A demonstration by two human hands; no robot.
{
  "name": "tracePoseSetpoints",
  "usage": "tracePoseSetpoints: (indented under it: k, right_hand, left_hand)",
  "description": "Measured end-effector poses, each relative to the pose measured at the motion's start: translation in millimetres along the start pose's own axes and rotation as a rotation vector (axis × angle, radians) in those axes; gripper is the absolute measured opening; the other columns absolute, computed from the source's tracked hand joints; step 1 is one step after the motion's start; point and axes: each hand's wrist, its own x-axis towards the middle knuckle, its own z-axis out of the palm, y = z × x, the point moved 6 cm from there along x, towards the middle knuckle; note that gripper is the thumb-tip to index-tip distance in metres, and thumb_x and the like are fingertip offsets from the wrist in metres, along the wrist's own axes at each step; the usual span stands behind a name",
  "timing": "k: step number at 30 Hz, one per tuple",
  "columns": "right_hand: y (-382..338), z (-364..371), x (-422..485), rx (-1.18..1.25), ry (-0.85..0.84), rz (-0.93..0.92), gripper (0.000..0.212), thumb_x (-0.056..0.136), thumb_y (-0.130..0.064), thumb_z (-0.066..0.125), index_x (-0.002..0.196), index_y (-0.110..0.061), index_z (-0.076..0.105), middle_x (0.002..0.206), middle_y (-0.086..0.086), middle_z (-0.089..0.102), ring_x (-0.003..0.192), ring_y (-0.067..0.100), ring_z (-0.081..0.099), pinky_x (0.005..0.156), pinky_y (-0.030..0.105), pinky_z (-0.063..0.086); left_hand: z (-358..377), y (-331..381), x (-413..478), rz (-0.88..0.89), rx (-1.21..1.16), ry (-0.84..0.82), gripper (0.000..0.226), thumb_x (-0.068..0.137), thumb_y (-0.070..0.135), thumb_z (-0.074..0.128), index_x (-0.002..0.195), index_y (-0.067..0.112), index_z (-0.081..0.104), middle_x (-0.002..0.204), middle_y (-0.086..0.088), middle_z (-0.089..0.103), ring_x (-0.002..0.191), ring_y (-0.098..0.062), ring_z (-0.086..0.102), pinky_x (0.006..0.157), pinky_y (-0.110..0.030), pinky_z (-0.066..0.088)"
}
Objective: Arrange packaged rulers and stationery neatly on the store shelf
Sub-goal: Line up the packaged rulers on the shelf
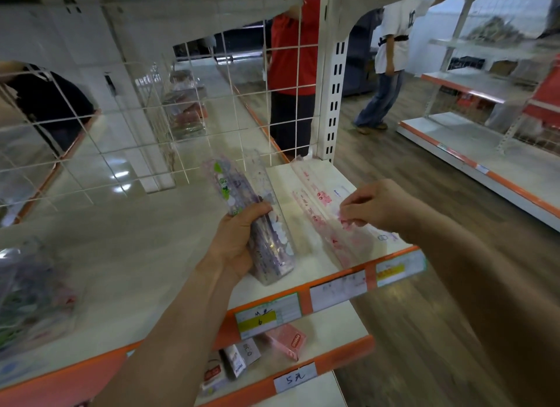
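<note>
Left hand grips glossy purple rulers; right hand seemingly pinches pink rulers.

Far off I see a person in red behind a wire grid, a person in white right of them.

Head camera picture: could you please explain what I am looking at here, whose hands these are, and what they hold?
There is no machine here. A person wears one camera on the head, which looks down at their own two hands. The left hand grips a clear purple-patterned ruler pack. The right hand pinches a pink ruler pack lying on the white shelf. Price labels line its front edge, and small boxes sit on the shelf below.
</note>
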Motion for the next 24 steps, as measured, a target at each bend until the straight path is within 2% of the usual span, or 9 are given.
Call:
tracePoseSetpoints:
  k: [4, 7, 10, 13, 16, 18, 21, 24]
  right_hand:
    - [8.6, 14.2, 1.8, -0.013, -0.035, 0.044, 0.006, 0.083, -0.009, 0.068, 0.082, -0.013, 0.072, 0.079, 0.003, 0.071, 0.063, 0.007, 0.063, 0.044, 0.009, 0.044]
    - [8.8, 22.5, 1.7, -0.025, -0.073, 0.041, 0.006, 0.083, -0.01, 0.067, 0.085, -0.012, 0.073, 0.085, 0.005, 0.071, 0.069, 0.009, 0.063, 0.054, 0.014, 0.053]
    - [12.4, 26.3, 1.8, -0.12, -0.072, 0.042, 0.011, 0.083, -0.017, 0.069, 0.091, -0.012, 0.075, 0.083, 0.002, 0.07, 0.073, 0.013, 0.064, 0.066, 0.026, 0.056]
    - [14.1, 26.9, 1.7, -0.173, -0.056, 0.047, 0.013, 0.084, -0.022, 0.069, 0.09, -0.013, 0.075, 0.077, 0.002, 0.07, 0.065, 0.014, 0.062, 0.065, 0.028, 0.055]
    - [13.8, 27.4, -0.5, -0.31, -0.053, 0.038, 0.015, 0.086, -0.029, 0.066, 0.089, -0.017, 0.073, 0.078, -0.001, 0.07, 0.069, 0.013, 0.064, 0.072, 0.032, 0.057]
    - [8.3, 25.3, -4.3, -0.418, 0.008, -0.022, 0.016, 0.087, -0.031, 0.062, 0.088, -0.02, 0.072, 0.079, -0.006, 0.068, 0.071, 0.011, 0.063, 0.073, 0.032, 0.057]
    - [-10.2, 27.6, -11.2, -0.286, 0.1, -0.196, 0.015, 0.09, -0.025, 0.058, 0.093, -0.02, 0.071, 0.083, -0.007, 0.069, 0.072, 0.01, 0.063, 0.072, 0.031, 0.056]
    - [-25.5, 48.7, -17.3, -0.01, 0.039, -0.238, 0.015, 0.087, -0.03, 0.062, 0.091, -0.018, 0.07, 0.082, -0.004, 0.068, 0.074, 0.011, 0.063, 0.069, 0.025, 0.051]
  left_hand:
    - [0.8, -0.1, -1.0, 0.003, 0.003, 0.003, 0.004, 0.084, 0.007, 0.063, 0.08, 0.008, 0.064, 0.056, -0.003, 0.066, 0.046, -0.016, 0.063, 0.046, -0.026, 0.054]
    - [-0.2, 0.0, -1.0, 0.005, 0.004, 0.004, 0.004, 0.085, 0.007, 0.063, 0.08, 0.008, 0.064, 0.056, -0.003, 0.066, 0.046, -0.016, 0.062, 0.046, -0.025, 0.054]
    - [0.0, -0.6, -0.8, -0.001, 0.0, 0.006, 0.003, 0.084, 0.008, 0.064, 0.081, 0.009, 0.065, 0.058, -0.004, 0.067, 0.048, -0.016, 0.064, 0.048, -0.027, 0.055]
    - [0.0, -1.7, 0.0, -0.004, -0.004, 0.003, 0.004, 0.084, 0.008, 0.064, 0.081, 0.01, 0.066, 0.058, -0.003, 0.068, 0.049, -0.016, 0.065, 0.048, -0.026, 0.054]
    - [-0.8, -1.9, 1.2, -0.007, -0.008, 0.006, 0.002, 0.083, 0.008, 0.065, 0.082, 0.009, 0.066, 0.058, -0.004, 0.067, 0.048, -0.016, 0.064, 0.048, -0.026, 0.054]
    - [-0.6, -1.8, 1.5, -0.004, -0.017, 0.001, 0.002, 0.083, 0.007, 0.065, 0.081, 0.009, 0.066, 0.061, -0.006, 0.067, 0.051, -0.018, 0.064, 0.052, -0.029, 0.057]
    - [0.8, -2.5, 0.8, 0.001, -0.009, -0.017, 0.004, 0.082, 0.007, 0.066, 0.085, 0.008, 0.068, 0.071, -0.009, 0.068, 0.059, -0.021, 0.066, 0.062, -0.035, 0.059]
    - [3.5, -2.8, -0.3, 0.011, 0.027, -0.031, 0.004, 0.082, 0.006, 0.066, 0.084, 0.008, 0.068, 0.067, -0.008, 0.07, 0.055, -0.019, 0.066, 0.057, -0.03, 0.058]
